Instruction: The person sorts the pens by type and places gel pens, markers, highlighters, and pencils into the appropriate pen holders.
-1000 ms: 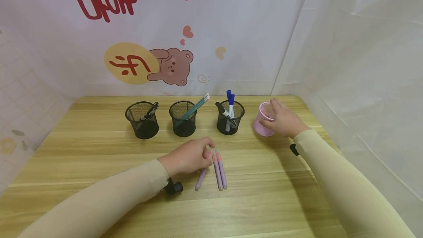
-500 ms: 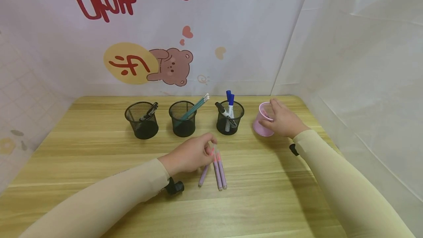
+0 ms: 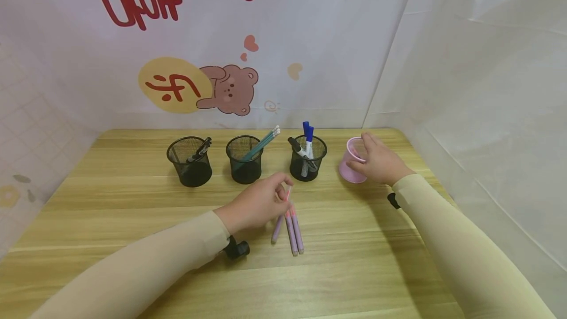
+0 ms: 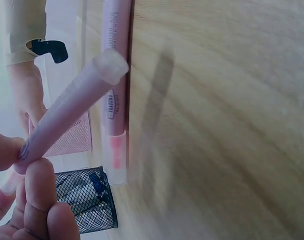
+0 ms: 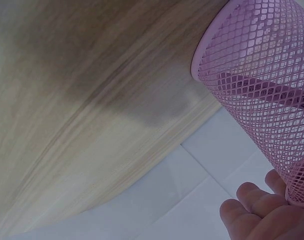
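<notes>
Near the table's middle: our left hand [image 3: 259, 204] pinches one purple pen [image 3: 280, 216], its far end lifted.
Beside it: two more pens [image 3: 295, 230] lie flat.
Back right corner: our right hand [image 3: 380, 163] grips the pink cup [image 3: 351, 167].

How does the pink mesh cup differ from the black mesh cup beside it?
The pink mesh cup is tilted and looks empty; the black mesh cup stands upright holding blue-capped markers. The right hand grips the pink one; nothing touches the black one. Both are mesh holders on the wooden table.
</notes>
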A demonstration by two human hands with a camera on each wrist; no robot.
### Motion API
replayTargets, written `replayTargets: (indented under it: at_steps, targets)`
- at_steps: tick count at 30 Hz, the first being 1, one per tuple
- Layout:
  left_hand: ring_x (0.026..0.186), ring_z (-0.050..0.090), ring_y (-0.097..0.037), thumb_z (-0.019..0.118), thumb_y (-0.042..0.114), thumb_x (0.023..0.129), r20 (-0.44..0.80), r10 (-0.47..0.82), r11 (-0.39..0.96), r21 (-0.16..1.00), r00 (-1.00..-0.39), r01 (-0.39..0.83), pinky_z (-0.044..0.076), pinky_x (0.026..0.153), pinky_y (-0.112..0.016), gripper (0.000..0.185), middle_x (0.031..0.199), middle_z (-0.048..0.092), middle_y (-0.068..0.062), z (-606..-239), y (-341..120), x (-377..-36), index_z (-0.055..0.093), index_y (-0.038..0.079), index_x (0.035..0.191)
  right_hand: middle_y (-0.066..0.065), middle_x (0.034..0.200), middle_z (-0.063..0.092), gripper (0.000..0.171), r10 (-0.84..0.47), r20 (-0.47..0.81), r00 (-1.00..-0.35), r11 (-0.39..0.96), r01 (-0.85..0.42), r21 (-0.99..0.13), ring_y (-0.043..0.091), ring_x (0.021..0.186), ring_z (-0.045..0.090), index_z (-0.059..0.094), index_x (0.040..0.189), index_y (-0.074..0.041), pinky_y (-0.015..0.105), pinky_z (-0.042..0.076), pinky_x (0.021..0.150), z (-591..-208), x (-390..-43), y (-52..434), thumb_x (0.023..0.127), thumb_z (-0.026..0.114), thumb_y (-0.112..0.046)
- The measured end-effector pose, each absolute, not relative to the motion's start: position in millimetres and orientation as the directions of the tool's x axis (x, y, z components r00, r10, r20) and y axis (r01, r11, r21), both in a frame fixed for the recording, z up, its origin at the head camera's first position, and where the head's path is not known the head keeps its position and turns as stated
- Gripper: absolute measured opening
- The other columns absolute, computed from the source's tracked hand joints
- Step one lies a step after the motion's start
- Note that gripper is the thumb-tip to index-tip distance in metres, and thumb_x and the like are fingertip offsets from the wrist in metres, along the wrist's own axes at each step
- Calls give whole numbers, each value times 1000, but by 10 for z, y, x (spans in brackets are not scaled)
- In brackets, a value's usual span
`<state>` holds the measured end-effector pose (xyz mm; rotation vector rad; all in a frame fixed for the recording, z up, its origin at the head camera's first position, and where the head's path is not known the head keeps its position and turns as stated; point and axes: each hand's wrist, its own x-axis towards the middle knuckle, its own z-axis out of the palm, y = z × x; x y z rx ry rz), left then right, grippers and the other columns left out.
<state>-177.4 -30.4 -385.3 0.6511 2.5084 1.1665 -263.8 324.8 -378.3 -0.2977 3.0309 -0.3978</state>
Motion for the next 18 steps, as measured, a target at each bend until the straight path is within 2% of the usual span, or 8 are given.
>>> replayTargets:
  at_steps: [9, 18]
  targets:
    - [71, 63, -12, 75, 12, 96, -29, 498, 538, 794, -866, 283, 50, 55, -26, 41, 101, 66, 0, -3792, -261, -1781, 57, 18, 132, 33, 170, 17, 106, -203, -39, -978, 947, -186, -261, 55, 156, 22, 14, 165, 7, 69, 24, 125, -3779, -2628, 3242, 97, 67, -56]
    - [80, 67, -13, 75, 12, 96, 5, 486, 517, 805, -874, 292, 53, 62, -28, 41, 103, 66, -1, -3749, -227, -1829, 55, 19, 132, 33, 170, 18, 106, -202, -38, -979, 946, -184, -266, 54, 156, 24, 14, 165, 6, 68, 25, 125, -3785, -2638, 3248, 97, 68, -55]
